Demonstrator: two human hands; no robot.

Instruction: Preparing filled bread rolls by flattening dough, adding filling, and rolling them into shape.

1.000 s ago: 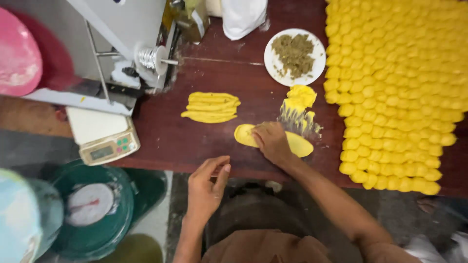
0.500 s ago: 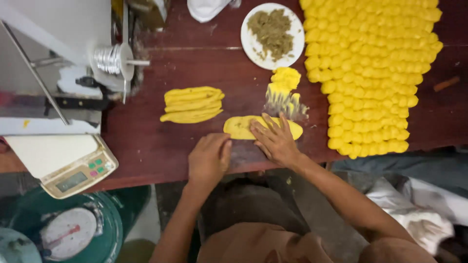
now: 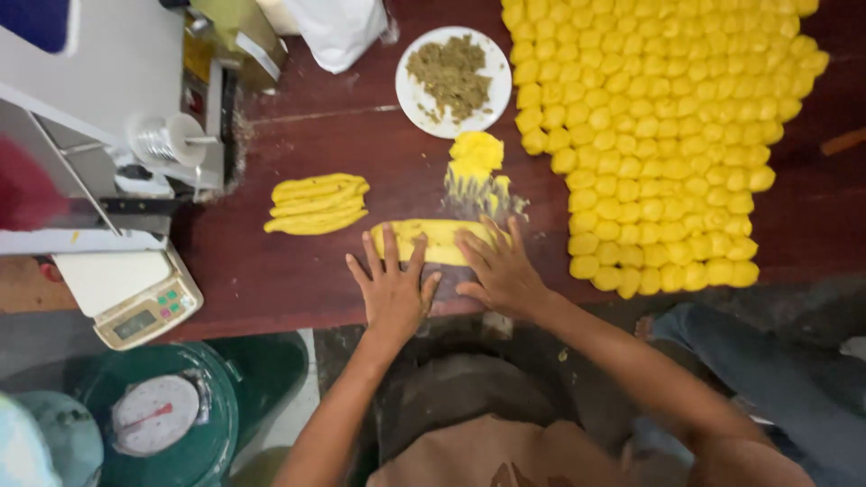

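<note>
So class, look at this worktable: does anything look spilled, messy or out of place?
Yes. Yellow dough crumbs are smeared over the dark table below the yellow lump, just above the dough roll under the left hand and right hand. The dough balls lie in tidy rows.

Both forearms are bare from elbow to wrist — no sleeves, watch or bands show. The left hand (image 3: 393, 289) and right hand (image 3: 505, 271) wear no gloves or rings — a brownish garment covers the torso below.
</note>
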